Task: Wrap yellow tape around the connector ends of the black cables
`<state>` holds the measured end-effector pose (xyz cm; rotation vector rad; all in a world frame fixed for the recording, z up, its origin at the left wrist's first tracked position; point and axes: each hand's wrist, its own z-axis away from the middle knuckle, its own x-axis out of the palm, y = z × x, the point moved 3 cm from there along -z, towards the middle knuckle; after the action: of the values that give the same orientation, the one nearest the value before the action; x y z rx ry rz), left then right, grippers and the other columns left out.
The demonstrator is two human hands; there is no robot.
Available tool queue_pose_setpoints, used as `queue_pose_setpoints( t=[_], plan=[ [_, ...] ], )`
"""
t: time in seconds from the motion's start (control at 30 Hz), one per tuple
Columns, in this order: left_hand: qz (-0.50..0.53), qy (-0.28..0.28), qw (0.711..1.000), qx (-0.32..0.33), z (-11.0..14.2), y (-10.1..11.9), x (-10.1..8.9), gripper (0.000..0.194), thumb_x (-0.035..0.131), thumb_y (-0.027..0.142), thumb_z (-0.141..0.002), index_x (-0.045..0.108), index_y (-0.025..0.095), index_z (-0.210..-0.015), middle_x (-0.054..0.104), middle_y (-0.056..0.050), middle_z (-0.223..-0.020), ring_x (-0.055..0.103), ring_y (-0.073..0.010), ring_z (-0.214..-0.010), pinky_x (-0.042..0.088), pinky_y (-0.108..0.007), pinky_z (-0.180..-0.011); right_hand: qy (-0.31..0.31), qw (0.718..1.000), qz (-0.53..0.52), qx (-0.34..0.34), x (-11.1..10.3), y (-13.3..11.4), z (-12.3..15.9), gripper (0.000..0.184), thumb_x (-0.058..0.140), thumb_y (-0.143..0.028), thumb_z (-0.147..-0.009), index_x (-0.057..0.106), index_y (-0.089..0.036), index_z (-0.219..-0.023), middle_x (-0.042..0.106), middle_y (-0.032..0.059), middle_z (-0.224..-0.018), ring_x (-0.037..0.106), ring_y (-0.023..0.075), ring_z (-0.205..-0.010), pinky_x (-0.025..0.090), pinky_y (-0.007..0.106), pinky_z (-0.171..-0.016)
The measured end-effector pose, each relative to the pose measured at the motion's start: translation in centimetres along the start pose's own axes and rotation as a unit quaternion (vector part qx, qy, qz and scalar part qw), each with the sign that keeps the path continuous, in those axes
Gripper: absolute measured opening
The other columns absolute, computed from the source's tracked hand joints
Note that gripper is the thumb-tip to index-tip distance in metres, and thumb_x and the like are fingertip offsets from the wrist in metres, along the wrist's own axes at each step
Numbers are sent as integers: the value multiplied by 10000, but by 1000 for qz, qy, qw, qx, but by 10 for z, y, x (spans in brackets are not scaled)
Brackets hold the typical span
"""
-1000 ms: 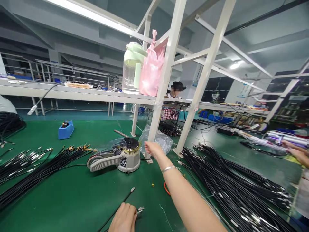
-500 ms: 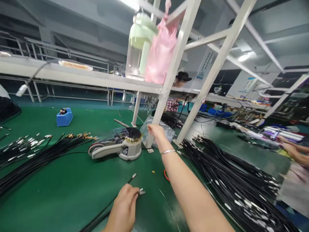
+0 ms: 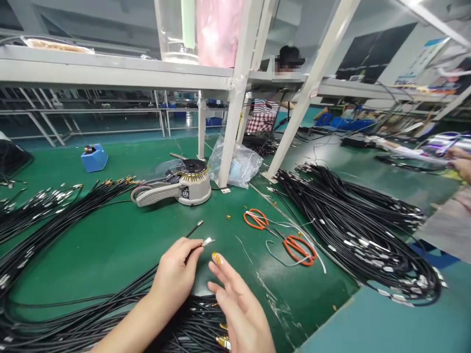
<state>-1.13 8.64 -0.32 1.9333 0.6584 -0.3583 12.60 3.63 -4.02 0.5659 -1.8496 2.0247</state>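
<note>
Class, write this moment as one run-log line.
left hand: pinching cable end | right hand: open, amber scrap at fingertip | nearby: scissors, tape dispenser

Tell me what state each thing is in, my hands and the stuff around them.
Left hand: pinching a connector.
Right hand: open, amber piece on one of its fingers.
Scissors: lying down, handles spread apart.
Machine: upright; on or off, can't tell.
Blue holder: standing upright.
Clear bag: crumpled.
Right-side cables: bundled, looped at the near end.
Jug: standing, top out of view.
</note>
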Motion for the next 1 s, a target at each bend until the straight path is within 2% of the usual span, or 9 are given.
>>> queue_pose_setpoints(
  t=[0.13,0.27,0.53,0.77,1.0],
  plan=[
    [-15,43,996,71,20,21,-11,124,504,166,-884,617,201,-922,665,-13,-836,626,-123,-766,502,-229,-708,-12,998,-37,-47,12,16,11,393,670,-376,-789,632,-338,-1178,509,24,-1371,440,283,-1268,439,415,-987],
    [-12,56,991,118,33,27,-11,170,477,97,-885,594,192,-964,642,-33,-893,624,-121,-828,506,-219,-747,-27,994,-58,-87,19,25,19,390,633,-299,-810,617,-338,-1198,483,14,-1392,419,283,-1286,431,427,-999],
    [5,53,990,131,36,27,-12,176,455,95,-885,587,205,-926,656,-24,-832,625,-132,-763,516,-233,-697,-15,994,-57,-91,22,29,19,421,596,-209,-803,606,-315,-1210,472,9,-1401,457,278,-1262,437,430,-1002],
    [-16,69,982,177,37,28,-13,253,447,29,-861,599,200,-969,641,-34,-867,622,-117,-787,526,-203,-710,-15,994,-71,-78,26,26,18,437,596,-205,-797,599,-301,-1223,463,9,-1406,440,280,-1273,441,428,-1009],
    [-26,76,978,194,39,29,-14,287,445,5,-846,601,199,-989,630,-36,-865,626,-108,-769,534,-189,-695,-21,994,-82,-74,28,25,19,425,576,-200,-811,600,-347,-1210,460,-14,-1408,441,271,-1274,424,434,-1027]
  ],
)
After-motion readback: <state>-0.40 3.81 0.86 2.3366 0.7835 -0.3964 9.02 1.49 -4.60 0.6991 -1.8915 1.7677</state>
